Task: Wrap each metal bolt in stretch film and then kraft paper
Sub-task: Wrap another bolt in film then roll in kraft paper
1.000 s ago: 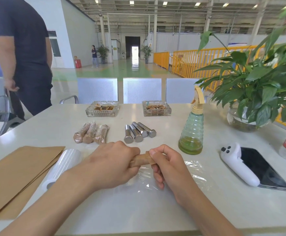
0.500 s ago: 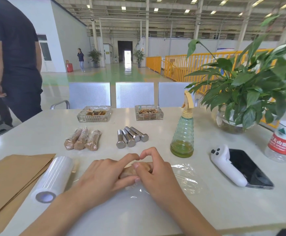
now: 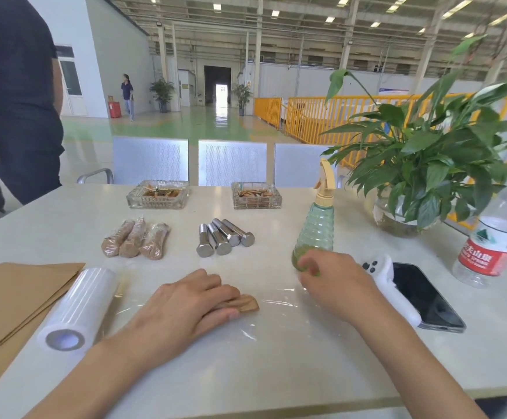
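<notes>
Head view is showing me the pale table (image 3: 276, 373) I am working at, its near half serving as my wrapping area. Left of my left hand, I am keeping the kraft paper (image 3: 13, 300) stacked flat, and the stretch film roll (image 3: 78, 309) is lying on its edge, between the paper and my hand, so both supplies are staying within easy reach. A loose sheet of stretch film (image 3: 276, 316) is spreading on the table under and between my hands, judging by its glints.

My left hand (image 3: 185, 309) is lying palm down with fairly straight fingers on the paper-wrapped bolt (image 3: 244, 303), pinning it to the film; I think I am pressing it so it is not rolling away and the paper is not springing open. Only its brown end is peeking out past my fingertips.

My right hand (image 3: 333, 282) is hovering off to the right, apart from the bolt, near the foot of the green spray bottle (image 3: 314, 234). It is blurred, its fingers looking loosely curled and holding nothing I can make out.

Beyond my left hand, three wrapped bolts (image 3: 135, 240) are lying side by side, likely my finished pile. Just beyond the gap between my hands, four bare metal bolts (image 3: 223, 235) are waiting in a row, kept apart so the done and undone ones are not mixing.
</notes>
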